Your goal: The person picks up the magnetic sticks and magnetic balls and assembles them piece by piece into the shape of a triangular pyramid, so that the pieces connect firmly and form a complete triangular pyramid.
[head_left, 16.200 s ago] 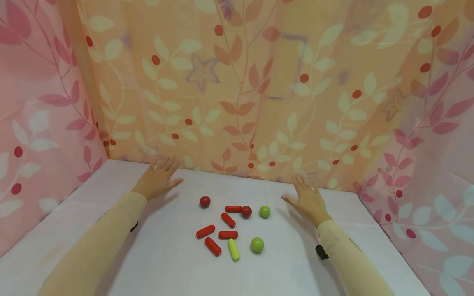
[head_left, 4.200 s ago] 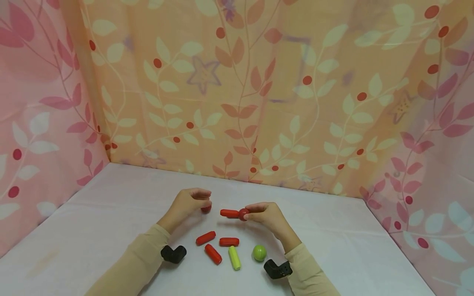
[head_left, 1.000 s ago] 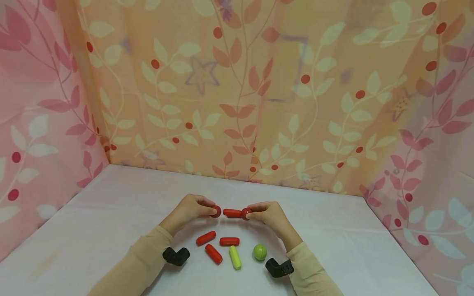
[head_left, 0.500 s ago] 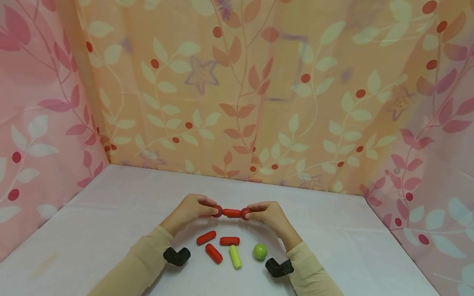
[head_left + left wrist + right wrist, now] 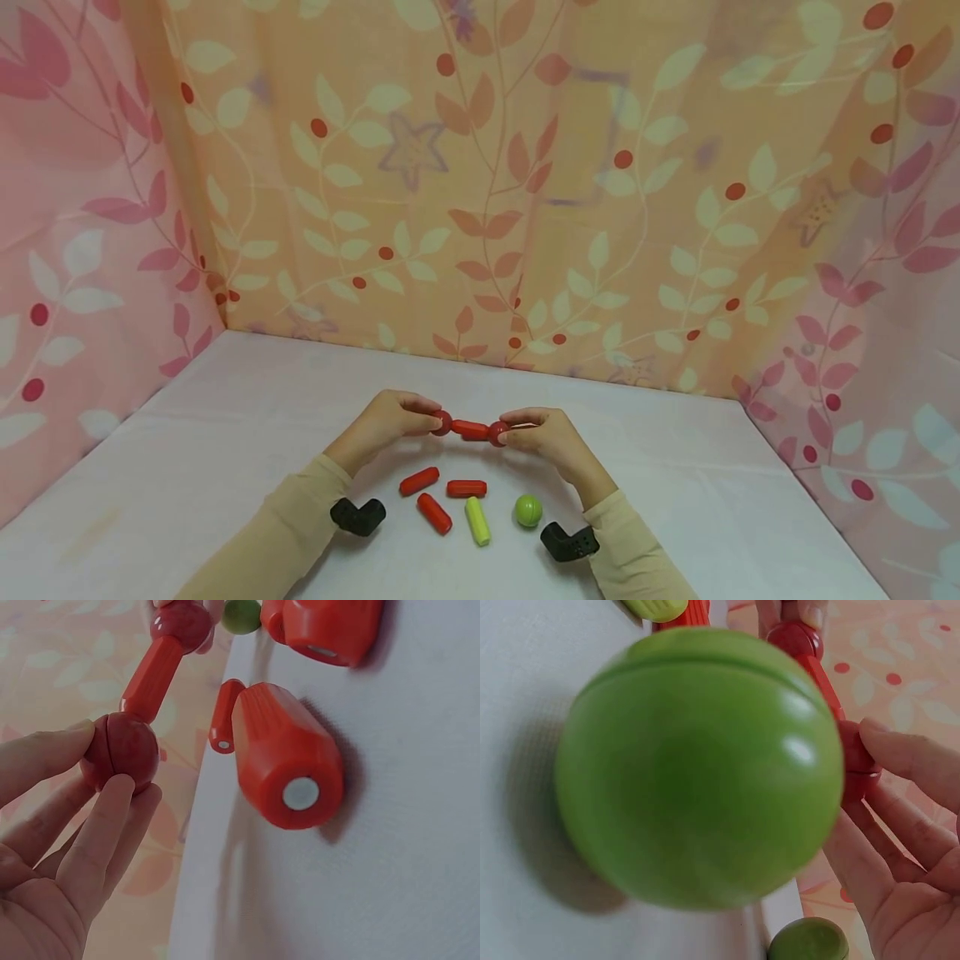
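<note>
In the head view, my left hand (image 5: 390,421) pinches a red ball (image 5: 442,423) between thumb and fingertips. My right hand (image 5: 551,437) pinches a second red ball (image 5: 498,433) the same way. A faceted red rod (image 5: 471,430) spans the two balls, touching both, raised off the table and dipping slightly to the right. The left wrist view shows one rod end against the left ball (image 5: 124,752). In the right wrist view, the right ball (image 5: 859,761) is partly hidden by a near green ball (image 5: 697,772).
On the white tabletop (image 5: 225,467), nearer me, lie red rods (image 5: 434,513), a yellow-green rod (image 5: 477,522) and a green ball (image 5: 528,510). A loose rod's end bears a silvery disc (image 5: 301,793). Another green ball (image 5: 810,943) shows in the right wrist view. Floral cloth (image 5: 480,208) stands behind.
Earlier both hands lay apart and empty. Later my right hand held the ball with the rod; my left hand then lifted its ball against the rod's free end, closing the gap.
</note>
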A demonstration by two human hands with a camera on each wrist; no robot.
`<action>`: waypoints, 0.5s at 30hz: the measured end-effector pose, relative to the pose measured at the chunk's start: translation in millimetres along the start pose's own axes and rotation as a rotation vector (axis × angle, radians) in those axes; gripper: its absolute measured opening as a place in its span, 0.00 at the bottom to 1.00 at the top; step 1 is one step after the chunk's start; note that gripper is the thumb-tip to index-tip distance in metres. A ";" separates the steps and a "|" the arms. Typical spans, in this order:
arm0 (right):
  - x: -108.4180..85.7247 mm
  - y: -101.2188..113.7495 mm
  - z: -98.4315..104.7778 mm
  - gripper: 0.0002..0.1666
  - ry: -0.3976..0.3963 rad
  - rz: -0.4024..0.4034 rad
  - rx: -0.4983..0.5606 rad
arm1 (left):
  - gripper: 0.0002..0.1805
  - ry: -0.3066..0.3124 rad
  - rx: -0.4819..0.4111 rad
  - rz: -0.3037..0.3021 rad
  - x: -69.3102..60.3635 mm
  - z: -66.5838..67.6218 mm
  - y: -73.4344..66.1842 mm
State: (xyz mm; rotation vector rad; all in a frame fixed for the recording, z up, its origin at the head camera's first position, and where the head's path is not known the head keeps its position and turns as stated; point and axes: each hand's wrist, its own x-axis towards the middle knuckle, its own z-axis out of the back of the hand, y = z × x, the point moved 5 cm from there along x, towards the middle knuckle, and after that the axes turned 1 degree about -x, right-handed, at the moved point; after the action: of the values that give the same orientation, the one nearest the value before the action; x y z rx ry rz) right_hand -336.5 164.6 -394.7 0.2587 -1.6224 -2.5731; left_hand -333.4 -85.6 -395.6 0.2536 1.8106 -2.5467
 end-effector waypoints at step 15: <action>-2.3 0.6 0.1 0.24 0.171 0.068 0.009 | 0.16 0.012 -0.001 -0.010 -3.1 -3.5 -1.3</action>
State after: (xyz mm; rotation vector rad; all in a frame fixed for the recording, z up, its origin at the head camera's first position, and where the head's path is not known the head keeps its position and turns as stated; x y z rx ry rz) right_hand -334.3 164.8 -394.0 0.4045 -1.5559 -2.4208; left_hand -330.1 -82.2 -395.1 0.2606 1.8217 -2.5569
